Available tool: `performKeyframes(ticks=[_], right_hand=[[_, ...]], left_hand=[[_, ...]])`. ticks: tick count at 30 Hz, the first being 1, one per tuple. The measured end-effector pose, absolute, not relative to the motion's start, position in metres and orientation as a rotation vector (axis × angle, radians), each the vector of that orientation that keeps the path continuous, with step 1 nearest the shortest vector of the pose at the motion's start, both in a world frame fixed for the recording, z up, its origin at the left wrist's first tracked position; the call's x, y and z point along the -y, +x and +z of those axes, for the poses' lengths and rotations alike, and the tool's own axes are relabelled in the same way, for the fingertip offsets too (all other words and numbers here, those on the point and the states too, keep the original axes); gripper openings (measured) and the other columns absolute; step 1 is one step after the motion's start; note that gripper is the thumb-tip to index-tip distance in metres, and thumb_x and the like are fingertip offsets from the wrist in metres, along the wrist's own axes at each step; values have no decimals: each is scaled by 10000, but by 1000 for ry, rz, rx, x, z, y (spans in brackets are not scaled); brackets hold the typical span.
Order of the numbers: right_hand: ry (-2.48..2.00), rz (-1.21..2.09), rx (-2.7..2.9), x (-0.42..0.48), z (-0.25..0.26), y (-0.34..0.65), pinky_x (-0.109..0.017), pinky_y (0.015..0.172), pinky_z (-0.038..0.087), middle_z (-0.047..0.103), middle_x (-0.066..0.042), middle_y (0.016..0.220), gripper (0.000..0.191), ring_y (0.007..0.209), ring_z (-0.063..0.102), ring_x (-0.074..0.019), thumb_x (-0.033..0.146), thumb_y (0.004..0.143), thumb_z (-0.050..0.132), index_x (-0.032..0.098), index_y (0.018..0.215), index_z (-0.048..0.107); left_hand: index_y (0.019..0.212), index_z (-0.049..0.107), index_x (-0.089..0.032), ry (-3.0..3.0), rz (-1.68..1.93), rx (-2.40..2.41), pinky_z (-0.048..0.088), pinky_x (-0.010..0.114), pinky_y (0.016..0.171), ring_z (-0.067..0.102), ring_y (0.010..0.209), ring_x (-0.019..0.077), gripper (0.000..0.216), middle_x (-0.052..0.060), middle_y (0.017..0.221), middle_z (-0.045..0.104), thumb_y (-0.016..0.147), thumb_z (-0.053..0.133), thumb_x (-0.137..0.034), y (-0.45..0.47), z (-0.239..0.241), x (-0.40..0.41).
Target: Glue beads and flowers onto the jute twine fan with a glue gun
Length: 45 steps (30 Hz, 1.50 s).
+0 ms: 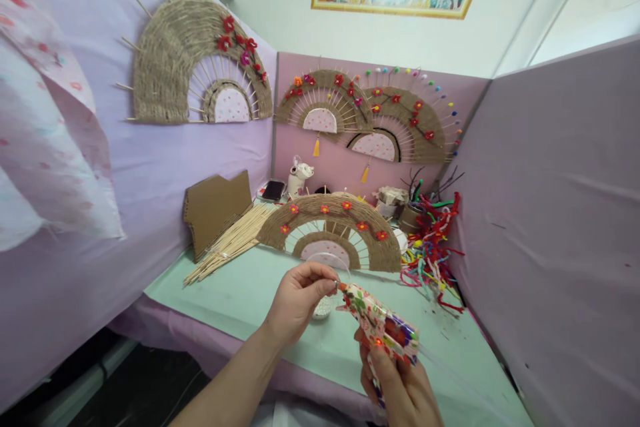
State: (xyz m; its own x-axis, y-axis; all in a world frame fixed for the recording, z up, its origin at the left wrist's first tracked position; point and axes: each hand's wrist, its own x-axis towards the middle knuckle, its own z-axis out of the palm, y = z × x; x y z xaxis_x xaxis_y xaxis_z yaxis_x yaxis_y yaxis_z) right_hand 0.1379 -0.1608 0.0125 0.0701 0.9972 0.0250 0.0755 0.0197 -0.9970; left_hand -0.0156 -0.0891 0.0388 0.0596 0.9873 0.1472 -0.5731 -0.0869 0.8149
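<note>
My right hand (393, 380) is wrapped round the handle of a flower-patterned glue gun (385, 323) with a small glowing light on its side. The gun's orange nozzle points left and up, right at the fingertips of my left hand (300, 300). Those fingers are pinched together on something tiny that I cannot make out. Just below them, a small round container of white beads (323, 309) stands on the table, partly hidden by the hand. Behind both hands lies a twine-woven fan (385, 250) with red flowers along its band.
Bamboo sticks (230, 243) and a cardboard piece (217, 207) lie at the left. Colourful pipe cleaners (435, 253) pile up at the right, near a pot of twigs (413, 217). A phone (273, 190) rests at the back. More woven fans (165, 67) hang on the partitions.
</note>
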Motion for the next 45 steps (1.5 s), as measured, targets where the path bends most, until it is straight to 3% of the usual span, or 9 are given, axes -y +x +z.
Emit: performKeyframes(ticks=[45], right_hand=[[-1301, 1060, 1252, 160, 9, 140, -254, 454, 325, 440, 28, 506, 568, 459, 400, -119, 662, 802, 495, 120, 882, 645]], left_hand=[[661, 700, -149, 895, 1444, -643, 410, 224, 614, 541, 611, 102, 156, 24, 648, 644, 584, 808, -230, -15, 39, 87]])
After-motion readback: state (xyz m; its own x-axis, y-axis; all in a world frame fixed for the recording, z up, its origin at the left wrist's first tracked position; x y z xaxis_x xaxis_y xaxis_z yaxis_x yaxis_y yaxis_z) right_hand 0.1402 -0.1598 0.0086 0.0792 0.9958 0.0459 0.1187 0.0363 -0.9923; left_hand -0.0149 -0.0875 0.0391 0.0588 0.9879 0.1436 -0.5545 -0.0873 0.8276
